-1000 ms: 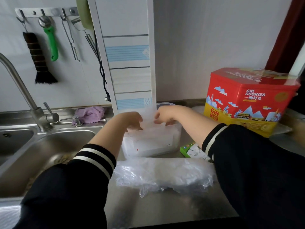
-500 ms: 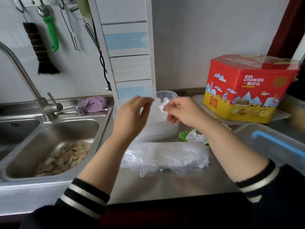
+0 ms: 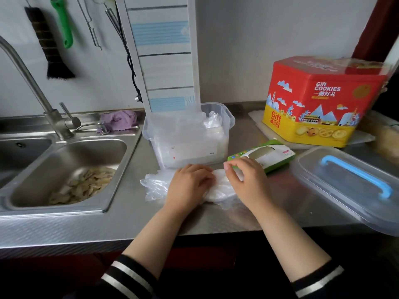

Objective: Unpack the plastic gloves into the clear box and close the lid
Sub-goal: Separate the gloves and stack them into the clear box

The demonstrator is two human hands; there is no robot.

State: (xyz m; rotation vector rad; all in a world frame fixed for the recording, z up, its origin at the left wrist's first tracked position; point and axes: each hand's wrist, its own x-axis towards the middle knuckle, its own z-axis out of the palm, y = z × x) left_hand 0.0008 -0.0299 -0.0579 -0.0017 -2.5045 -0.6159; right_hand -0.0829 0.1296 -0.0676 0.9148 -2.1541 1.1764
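L hand (image 3: 190, 183) is laid on the stack of plastic gloves (image 3: 218, 186), fingers curled over its middle; a grip seems to be taken, though the fingertips are hidden. R hand (image 3: 246, 176) is set on the stack's right end, fingers bent and pinching at the film. The stack is lying near the counter's (image 3: 129, 221) front edge, approx. mid-width, just in front of the clear box (image 3: 225, 117). The box is placed toward the back edge, lid off, w/ some gloves (image 3: 212, 121) already dropped in. The green carton (image 3: 278, 156) is left just beside the R hand. The lid (image 3: 323, 180), w/ blue handle, is parked at the right, overhanging the front edge.

Handling, as judged: the gloves are very light, soft, floppy & slippery; sheets are likely to be shed if only the top is pinched. The stack is best taken from both ends, scooped underneath & squeezed lightly, so it can be lifted as one bundle.
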